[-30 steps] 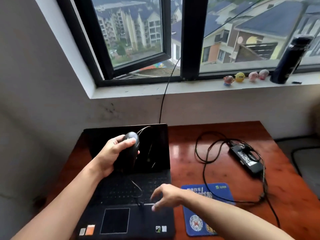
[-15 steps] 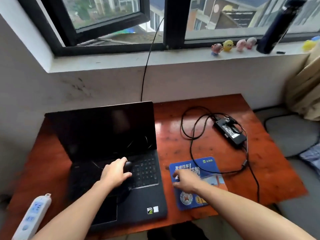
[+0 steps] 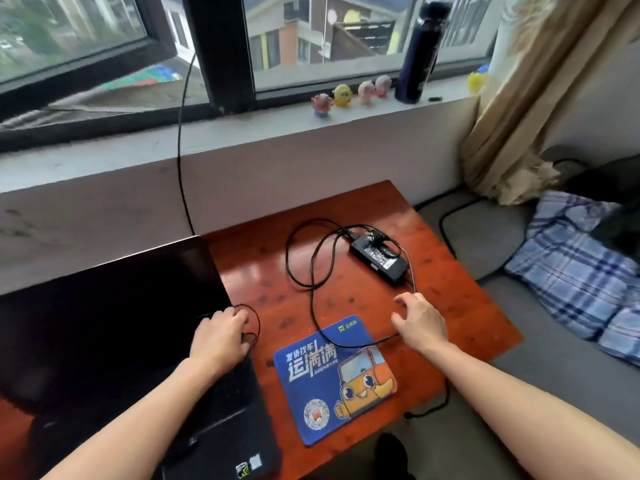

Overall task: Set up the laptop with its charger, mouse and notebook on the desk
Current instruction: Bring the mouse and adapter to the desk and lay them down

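Observation:
A black laptop [image 3: 104, 306] stands open on the left of the red-brown desk [image 3: 460, 306], its screen dark. My left hand [image 3: 220, 339] rests at the laptop's right edge, closed over the black mouse, which is almost fully hidden; its thin cable [image 3: 255, 320] loops out beside my fingers. A blue mouse pad [image 3: 332, 379] with an orange cartoon truck lies to the right of the laptop. The black charger brick [image 3: 379, 259] sits at the back right, its cable [image 3: 311, 271] looping across the desk and over the pad's top edge. My right hand [image 3: 419, 322] is open, fingers spread, just in front of the brick beside the cable.
A black wire [image 3: 180, 150] hangs from the window down behind the laptop. Small toy figures [image 3: 343, 95] and a dark bottle [image 3: 420, 50] stand on the sill. A beige curtain [image 3: 533, 98] and a blue plaid pillow [image 3: 571, 268] on a grey seat lie to the right.
My left hand has slid with the mouse from the keyboard to the laptop's right edge. My right hand has left the mouse pad and moved right toward the charger. The view has swung right.

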Demonstrator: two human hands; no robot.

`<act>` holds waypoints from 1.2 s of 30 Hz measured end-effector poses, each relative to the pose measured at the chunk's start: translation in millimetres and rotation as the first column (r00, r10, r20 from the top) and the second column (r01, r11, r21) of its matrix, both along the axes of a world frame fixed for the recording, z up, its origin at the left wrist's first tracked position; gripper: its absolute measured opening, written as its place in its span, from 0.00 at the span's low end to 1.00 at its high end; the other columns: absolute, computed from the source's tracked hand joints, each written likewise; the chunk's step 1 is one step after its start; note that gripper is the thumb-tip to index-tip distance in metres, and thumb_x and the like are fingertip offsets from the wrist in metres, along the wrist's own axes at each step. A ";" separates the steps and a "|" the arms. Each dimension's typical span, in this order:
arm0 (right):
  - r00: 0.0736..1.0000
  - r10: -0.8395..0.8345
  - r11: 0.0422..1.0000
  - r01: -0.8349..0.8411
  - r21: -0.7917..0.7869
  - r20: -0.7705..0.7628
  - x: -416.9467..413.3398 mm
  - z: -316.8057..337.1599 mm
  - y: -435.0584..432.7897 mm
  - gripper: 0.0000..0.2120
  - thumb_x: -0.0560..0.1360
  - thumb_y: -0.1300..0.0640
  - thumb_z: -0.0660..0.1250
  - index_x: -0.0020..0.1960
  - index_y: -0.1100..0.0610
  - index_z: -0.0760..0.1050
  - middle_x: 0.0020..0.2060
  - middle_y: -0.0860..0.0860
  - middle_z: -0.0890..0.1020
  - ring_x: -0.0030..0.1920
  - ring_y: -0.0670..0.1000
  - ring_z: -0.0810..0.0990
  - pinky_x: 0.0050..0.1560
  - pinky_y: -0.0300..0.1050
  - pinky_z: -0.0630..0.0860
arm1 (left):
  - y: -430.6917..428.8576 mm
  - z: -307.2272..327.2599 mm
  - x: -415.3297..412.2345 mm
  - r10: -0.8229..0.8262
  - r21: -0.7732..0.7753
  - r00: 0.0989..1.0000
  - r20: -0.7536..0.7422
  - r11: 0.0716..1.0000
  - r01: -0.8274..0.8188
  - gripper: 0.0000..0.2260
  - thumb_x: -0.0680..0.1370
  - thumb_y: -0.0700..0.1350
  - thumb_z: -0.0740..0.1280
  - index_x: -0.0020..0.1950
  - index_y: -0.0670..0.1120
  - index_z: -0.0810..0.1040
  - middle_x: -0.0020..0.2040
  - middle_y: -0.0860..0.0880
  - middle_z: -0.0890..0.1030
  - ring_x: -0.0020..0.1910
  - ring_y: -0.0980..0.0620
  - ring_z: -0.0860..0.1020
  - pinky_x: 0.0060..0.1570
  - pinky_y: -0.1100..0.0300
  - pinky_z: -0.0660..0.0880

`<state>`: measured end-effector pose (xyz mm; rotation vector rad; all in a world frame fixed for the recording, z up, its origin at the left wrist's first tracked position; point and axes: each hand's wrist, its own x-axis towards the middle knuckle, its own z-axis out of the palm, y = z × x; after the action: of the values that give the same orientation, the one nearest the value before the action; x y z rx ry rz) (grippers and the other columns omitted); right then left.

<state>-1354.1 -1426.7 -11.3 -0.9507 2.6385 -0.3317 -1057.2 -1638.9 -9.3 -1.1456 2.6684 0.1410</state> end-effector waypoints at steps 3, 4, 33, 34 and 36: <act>0.987 -0.140 0.990 0.142 0.025 -0.075 -32.4 -2.6 13.7 0.22 0.72 0.48 0.69 0.64 0.50 0.71 0.58 0.54 0.75 0.58 0.58 0.76 0.52 0.49 0.74 | 12.2 11.7 -47.9 -0.008 0.001 0.996 -0.090 1.000 0.008 0.16 0.73 0.54 0.66 0.58 0.51 0.73 0.55 0.50 0.77 0.57 0.48 0.75 0.52 0.53 0.73; 0.985 -0.168 0.982 0.171 0.078 -0.039 -42.8 -6.3 18.5 0.25 0.72 0.46 0.69 0.66 0.50 0.69 0.59 0.55 0.75 0.59 0.58 0.76 0.53 0.50 0.73 | 18.8 12.6 -65.2 0.003 0.033 0.992 -0.126 0.999 0.001 0.15 0.73 0.54 0.66 0.57 0.51 0.73 0.54 0.50 0.77 0.56 0.47 0.76 0.52 0.53 0.74; -0.128 0.180 0.653 0.757 -0.021 0.975 -161.0 118.8 -93.6 0.14 0.84 0.60 0.51 0.41 0.59 0.68 0.37 0.53 0.76 0.38 0.51 0.78 0.23 0.33 0.75 | 159.9 51.1 -223.3 0.884 0.998 0.466 0.019 -0.046 0.047 0.17 0.81 0.53 0.58 0.57 0.42 0.78 0.41 0.44 0.81 0.45 0.43 0.80 0.48 0.52 0.73; -0.126 0.182 0.645 0.764 -0.022 0.975 -163.6 119.6 -94.5 0.13 0.83 0.61 0.51 0.41 0.58 0.68 0.37 0.53 0.76 0.37 0.51 0.78 0.23 0.33 0.74 | 158.6 53.4 -221.1 0.889 0.996 0.457 0.020 -0.056 0.067 0.17 0.80 0.54 0.60 0.54 0.42 0.79 0.39 0.45 0.79 0.43 0.44 0.79 0.48 0.51 0.72; -0.122 0.179 0.632 0.775 -0.019 0.976 -170.1 118.7 -94.7 0.14 0.83 0.61 0.51 0.41 0.59 0.68 0.37 0.53 0.76 0.37 0.50 0.78 0.23 0.33 0.74 | 154.6 58.8 -217.5 0.896 0.993 0.445 0.007 -0.057 0.100 0.15 0.77 0.55 0.63 0.48 0.44 0.78 0.37 0.46 0.76 0.41 0.46 0.78 0.48 0.50 0.73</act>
<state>-1524.3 -1521.4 107.4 0.1866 1.0724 -1.5197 -1274.7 -1484.4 49.5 -1.4667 1.2781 2.6157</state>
